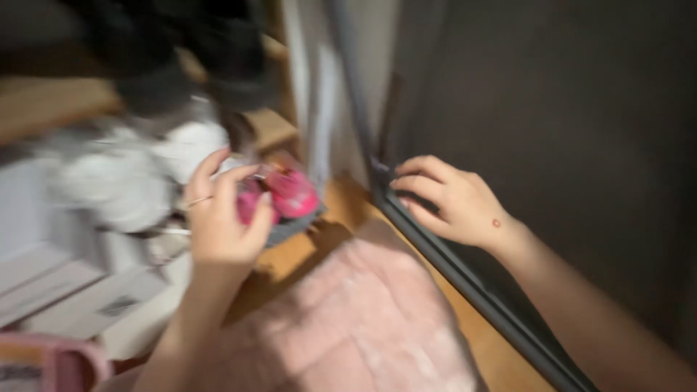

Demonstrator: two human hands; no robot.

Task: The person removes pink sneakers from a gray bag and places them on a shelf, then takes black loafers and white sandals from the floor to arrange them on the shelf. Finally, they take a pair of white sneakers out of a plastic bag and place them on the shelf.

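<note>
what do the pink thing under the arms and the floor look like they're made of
The pink rug looks like soft plush fabric: fuzzy, matte, mottled pile. The floor looks like wood or a wood-look laminate: warm orange-brown with a slight sheen. Motion blur leaves both uncertain.

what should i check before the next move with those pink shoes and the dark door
1. Left hand on the pink shoes: fingers curled round one of them, ok, though motion blur hides how firm the grip is.
2. Right hand on the dark door frame: fingertips rest on its edge, ok.
3. Fingers clear of a pinch at the door edge: cannot tell, the frame is blurred.
4. Space around the shoes: not ok, white items crowd the left side on the shelf.
5. Pink fluffy fabric lies low between the arms, close under the shoes: not ok if it should stay clear.
</note>
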